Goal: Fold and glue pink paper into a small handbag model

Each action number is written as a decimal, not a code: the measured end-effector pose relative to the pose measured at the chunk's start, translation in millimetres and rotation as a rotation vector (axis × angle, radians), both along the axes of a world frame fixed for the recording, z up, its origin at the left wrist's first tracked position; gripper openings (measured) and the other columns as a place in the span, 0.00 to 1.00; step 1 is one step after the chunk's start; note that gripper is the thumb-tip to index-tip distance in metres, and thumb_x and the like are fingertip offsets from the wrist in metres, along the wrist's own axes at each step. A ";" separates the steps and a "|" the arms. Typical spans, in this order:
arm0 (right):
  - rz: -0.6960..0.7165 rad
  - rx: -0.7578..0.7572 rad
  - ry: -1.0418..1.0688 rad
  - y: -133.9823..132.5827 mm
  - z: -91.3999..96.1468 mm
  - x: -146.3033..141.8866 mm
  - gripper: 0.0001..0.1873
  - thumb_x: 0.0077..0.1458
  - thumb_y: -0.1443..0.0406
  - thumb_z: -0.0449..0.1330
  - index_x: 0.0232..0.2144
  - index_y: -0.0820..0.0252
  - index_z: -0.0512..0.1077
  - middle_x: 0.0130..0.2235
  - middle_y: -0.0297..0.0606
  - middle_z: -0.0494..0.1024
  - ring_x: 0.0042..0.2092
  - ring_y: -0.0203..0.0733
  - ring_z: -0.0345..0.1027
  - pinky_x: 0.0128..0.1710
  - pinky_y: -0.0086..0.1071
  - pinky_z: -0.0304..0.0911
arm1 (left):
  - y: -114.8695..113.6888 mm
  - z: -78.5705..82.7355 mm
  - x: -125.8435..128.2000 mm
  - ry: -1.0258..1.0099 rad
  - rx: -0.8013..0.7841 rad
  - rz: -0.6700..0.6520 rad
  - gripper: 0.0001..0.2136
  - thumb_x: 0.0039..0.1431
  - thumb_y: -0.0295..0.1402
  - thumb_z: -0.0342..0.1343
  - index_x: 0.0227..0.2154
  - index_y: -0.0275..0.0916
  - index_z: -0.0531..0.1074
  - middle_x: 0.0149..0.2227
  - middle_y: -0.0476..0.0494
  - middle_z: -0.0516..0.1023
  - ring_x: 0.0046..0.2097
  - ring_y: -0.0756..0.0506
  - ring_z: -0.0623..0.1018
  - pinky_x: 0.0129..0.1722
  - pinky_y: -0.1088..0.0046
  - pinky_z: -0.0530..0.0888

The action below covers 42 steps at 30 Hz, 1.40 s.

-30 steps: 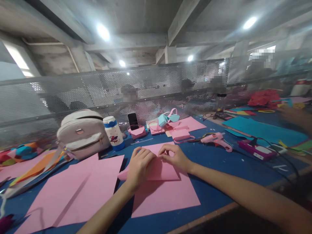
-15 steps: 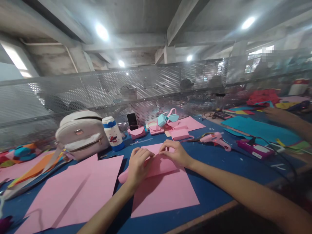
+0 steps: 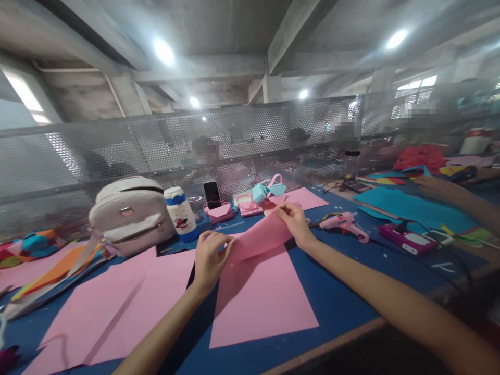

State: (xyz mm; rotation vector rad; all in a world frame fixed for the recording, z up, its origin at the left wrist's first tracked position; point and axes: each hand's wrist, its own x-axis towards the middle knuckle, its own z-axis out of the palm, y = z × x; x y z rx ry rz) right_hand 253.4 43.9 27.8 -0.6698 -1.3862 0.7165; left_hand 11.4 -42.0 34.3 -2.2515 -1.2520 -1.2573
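A strip of pink paper point(image 3: 258, 237) is stretched between my two hands, tilted up toward the right. My left hand point(image 3: 211, 259) pinches its left end between thumb and fingers. At the upper right corner, my right hand point(image 3: 294, 223) grips the strip the same way. Beneath it a larger pink sheet point(image 3: 269, 307) lies flat on the blue table point(image 3: 344, 291). More pink sheets point(image 3: 117, 307) overlap to the left of my left arm. Behind my hands sit small folded pink paper boxes point(image 3: 219, 212), one topped with a light blue piece point(image 3: 262, 191).
A pink glue gun point(image 3: 346, 225) and a purple box with a cable point(image 3: 408, 238) lie to the right. A white backpack point(image 3: 130, 216) and a bottle point(image 3: 182, 216) stand at the left. A phone point(image 3: 212, 194) leans near the mesh partition point(image 3: 242, 125). Another person's hand point(image 3: 437, 190) works over blue sheets point(image 3: 414, 205).
My hands have moved apart, the right one up and to the right, the left one slightly left. The pink strip has been lifted and spread out between them. The other person's arm has shifted.
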 end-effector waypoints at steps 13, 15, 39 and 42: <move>-0.042 -0.028 0.045 1.3 0.7 1.5 0.18 0.51 0.49 0.62 0.26 0.58 0.70 0.27 0.33 0.72 0.32 0.41 0.65 0.33 0.32 0.61 | 3.6 6.2 -7.4 -0.114 0.000 0.052 0.14 0.65 0.37 0.51 0.23 0.43 0.72 0.21 0.50 0.71 0.31 0.44 0.69 0.39 0.65 0.68; -0.052 -0.023 0.035 1.4 0.5 2.0 0.18 0.53 0.49 0.61 0.26 0.58 0.70 0.26 0.33 0.71 0.30 0.39 0.63 0.30 0.31 0.59 | 3.5 7.6 -9.3 -0.162 -0.018 0.063 0.14 0.63 0.38 0.53 0.21 0.42 0.71 0.21 0.49 0.71 0.33 0.43 0.69 0.37 0.66 0.68; -0.261 0.472 -0.487 -18.1 1.0 4.6 0.07 0.60 0.65 0.62 0.34 0.47 0.80 0.43 0.36 0.81 0.49 0.51 0.66 0.55 0.49 0.51 | -3.2 -1.0 -5.9 0.267 0.227 -0.214 0.17 0.69 0.23 0.45 0.54 0.43 0.72 0.51 0.42 0.80 0.52 0.45 0.80 0.54 0.64 0.75; -0.186 0.574 -0.643 -22.2 -3.5 1.5 0.09 0.61 0.65 0.61 0.38 0.43 0.80 0.43 0.32 0.83 0.49 0.49 0.67 0.54 0.48 0.52 | -6.6 -1.5 -3.4 0.435 0.267 -0.242 0.19 0.69 0.22 0.43 0.60 0.39 0.66 0.55 0.40 0.77 0.56 0.44 0.77 0.57 0.64 0.74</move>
